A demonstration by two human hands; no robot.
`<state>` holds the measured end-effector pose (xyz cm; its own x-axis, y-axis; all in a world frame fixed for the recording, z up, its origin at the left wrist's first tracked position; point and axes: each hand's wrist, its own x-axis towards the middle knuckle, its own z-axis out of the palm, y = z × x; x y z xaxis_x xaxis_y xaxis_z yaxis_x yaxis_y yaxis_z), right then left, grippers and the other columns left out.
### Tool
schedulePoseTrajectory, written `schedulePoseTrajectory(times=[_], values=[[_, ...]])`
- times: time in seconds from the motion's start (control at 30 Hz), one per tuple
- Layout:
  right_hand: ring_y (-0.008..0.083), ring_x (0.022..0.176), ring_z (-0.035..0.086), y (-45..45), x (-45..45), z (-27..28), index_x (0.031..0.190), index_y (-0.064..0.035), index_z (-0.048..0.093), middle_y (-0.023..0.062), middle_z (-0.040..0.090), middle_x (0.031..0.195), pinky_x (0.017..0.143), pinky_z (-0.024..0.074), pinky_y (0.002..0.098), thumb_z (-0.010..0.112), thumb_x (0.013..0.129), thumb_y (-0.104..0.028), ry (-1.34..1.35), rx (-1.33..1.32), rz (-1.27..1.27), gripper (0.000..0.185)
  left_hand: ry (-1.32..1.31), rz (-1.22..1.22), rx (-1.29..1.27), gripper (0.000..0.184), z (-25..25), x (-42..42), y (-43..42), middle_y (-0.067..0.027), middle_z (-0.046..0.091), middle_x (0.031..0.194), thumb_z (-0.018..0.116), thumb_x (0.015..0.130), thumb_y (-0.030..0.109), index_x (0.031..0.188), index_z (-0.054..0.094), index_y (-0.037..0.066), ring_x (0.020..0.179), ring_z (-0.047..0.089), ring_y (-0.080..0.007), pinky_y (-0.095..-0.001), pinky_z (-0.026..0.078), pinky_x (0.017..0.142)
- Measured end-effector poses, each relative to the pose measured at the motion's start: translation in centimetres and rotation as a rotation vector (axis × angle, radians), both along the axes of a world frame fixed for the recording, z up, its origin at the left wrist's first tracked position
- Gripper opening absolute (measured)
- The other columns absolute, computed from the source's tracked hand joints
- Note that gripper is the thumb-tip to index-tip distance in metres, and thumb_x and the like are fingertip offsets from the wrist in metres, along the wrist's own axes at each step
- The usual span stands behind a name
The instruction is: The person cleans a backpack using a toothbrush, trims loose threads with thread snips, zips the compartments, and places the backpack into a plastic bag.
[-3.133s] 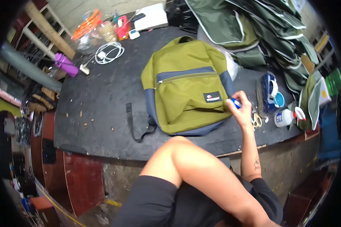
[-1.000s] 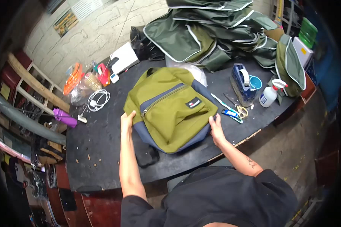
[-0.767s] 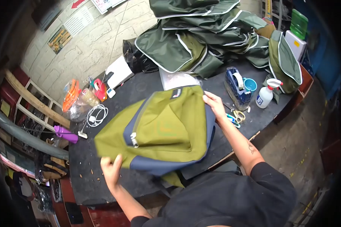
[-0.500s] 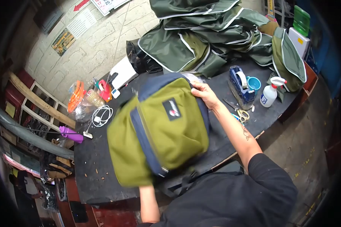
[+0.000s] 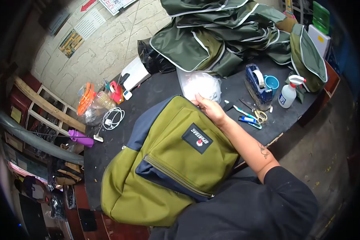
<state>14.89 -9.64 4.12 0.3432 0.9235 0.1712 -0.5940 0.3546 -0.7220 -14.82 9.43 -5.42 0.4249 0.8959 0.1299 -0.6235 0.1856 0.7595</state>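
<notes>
An olive-green backpack [image 5: 176,160] with navy panels lies tilted across the table's front edge and against my body. Its front shows a dark "SPORTSAC" label [image 5: 197,138] and a zipped pocket [image 5: 176,176]. My right hand [image 5: 211,111] is closed on the backpack's top edge, thumb uppermost and the other fingers mostly hidden. My left hand is out of sight, with the backpack covering that side. Just beyond my right hand sits a clear plastic bag [image 5: 202,87] with whitish contents.
Dark green bags with white piping [image 5: 228,34] are piled at the back. On the right stand a tape dispenser [image 5: 259,90], a blue cup [image 5: 271,83] and a spray bottle [image 5: 288,96], near scissors [image 5: 261,117]. A purple bottle [image 5: 81,138] and white cable [image 5: 113,119] lie left.
The backpack has come down and closer to my body, turning so its label tilts. My left forearm has gone out of sight. The plastic bag and small tools are now uncovered.
</notes>
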Motion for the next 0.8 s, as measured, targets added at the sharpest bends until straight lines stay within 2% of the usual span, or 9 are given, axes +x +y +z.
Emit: schedulePoseTrajectory(times=[0.13,0.27,0.3,0.37,0.43,0.5,0.57,0.7,0.8], values=[[0.0114,0.094,0.059,0.2,-2.4,-1.2,0.11,-0.0018,0.064,0.0056,0.067,0.103,0.086,0.045,0.0256,0.042,0.095,-0.053,-0.089,-0.137,-0.287,0.057,0.049,-0.024,0.019,0.052,-0.3,1.2,0.2,-0.016,0.045,0.136,0.041,0.096,0.033,0.136,0.039,0.001,0.122,0.048,-0.029,-0.0426,0.038,0.103],[0.0096,0.085,0.058,1.8,0.8,-2.3,0.108,-0.0022,0.065,0.0029,0.066,0.098,0.076,0.0462,0.0272,0.045,0.092,-0.058,-0.299,-0.309,-0.252,0.062,0.095,-0.052,0.017,0.052,-1.2,2.3,-0.1,-0.0159,0.045,0.137,0.04,0.096,0.033,0.136,0.039,0.001,0.122,0.048,-0.0289,-0.0424,0.038,0.104],[0.0096,0.085,0.058,1.8,1.8,-1.5,0.108,-0.0022,0.065,0.0029,0.066,0.098,0.076,0.0462,0.0272,0.045,0.092,-0.058,-0.292,-0.315,-0.258,0.062,0.107,-0.059,0.019,0.052,-1.4,2.6,-0.1,-0.0159,0.045,0.137,0.04,0.096,0.033,0.136,0.039,0.001,0.122,0.047,-0.0289,-0.0424,0.038,0.104],[0.0071,0.069,0.051,1.4,3.6,1.6,0.096,-0.0044,0.069,0.0001,0.064,0.08,0.063,0.0433,0.0294,0.055,0.089,-0.053,-0.411,-0.099,-0.183,0.051,0.128,-0.072,0.021,0.052,-1.7,3.1,-0.3,-0.0158,0.044,0.137,0.04,0.096,0.033,0.136,0.039,0.001,0.122,0.047,-0.0288,-0.0423,0.038,0.104],[0.0069,0.063,0.043,2.3,3.2,5.1,0.084,-0.007,0.068,-0.0011,0.06,0.076,0.059,0.037,0.028,0.059,0.089,-0.04,-1.111,-0.169,-0.154,0.034,0.162,-0.096,0.012,0.052,-2.4,3.4,-1.1,-0.0157,0.044,0.137,0.04,0.096,0.034,0.137,0.039,0.001,0.122,0.047,-0.0287,-0.0422,0.038,0.104],[0.0092,0.055,0.046,5.6,4.1,4.7,0.069,-0.0043,0.064,0.0016,0.056,0.061,0.054,0.0386,0.0303,0.069,0.08,-0.036,-1.184,-0.138,-0.15,0.034,0.235,-0.148,-0.019,0.052,-3.8,2.8,-2.8,-0.0157,0.044,0.138,0.04,0.096,0.034,0.137,0.039,0.001,0.122,0.047,-0.0286,-0.0421,0.038,0.104],[0.0118,0.053,0.049,6.8,3.0,5.0,0.066,-0.0007,0.062,0.0041,0.054,0.054,0.051,0.0407,0.0341,0.073,0.075,-0.033,-1.158,-0.18,-0.22,0.035,0.263,-0.195,-0.024,0.052,-4.4,3.7,-3.6,-0.0156,0.044,0.138,0.04,0.096,0.034,0.137,0.039,0.002,0.122,0.047,-0.0285,-0.0421,0.038,0.104],[0.0135,0.057,0.054,9.3,2.8,4.5,0.069,0.0008,0.064,0.0064,0.057,0.058,0.055,0.0429,0.0343,0.075,0.072,-0.031,-1.226,-0.25,-0.176,0.034,0.29,-0.219,-0.02,0.052,-4.9,4.5,-4.6,-0.0155,0.043,0.138,0.04,0.097,0.034,0.137,0.038,0.002,0.123,0.047,-0.0284,-0.0419,0.038,0.104],[0.0145,0.056,0.054,11.3,2.6,4.3,0.067,-0.001,0.066,0.0064,0.057,0.056,0.055,0.0435,0.0339,0.076,0.072,-0.032,-1.115,-0.253,-0.247,0.033,0.311,-0.208,-0.006,0.052,-4.8,4.4,-4.8,-0.0154,0.043,0.139,0.04,0.097,0.034,0.137,0.038,0.002,0.123,0.046,-0.0283,-0.0417,0.037,0.104]])
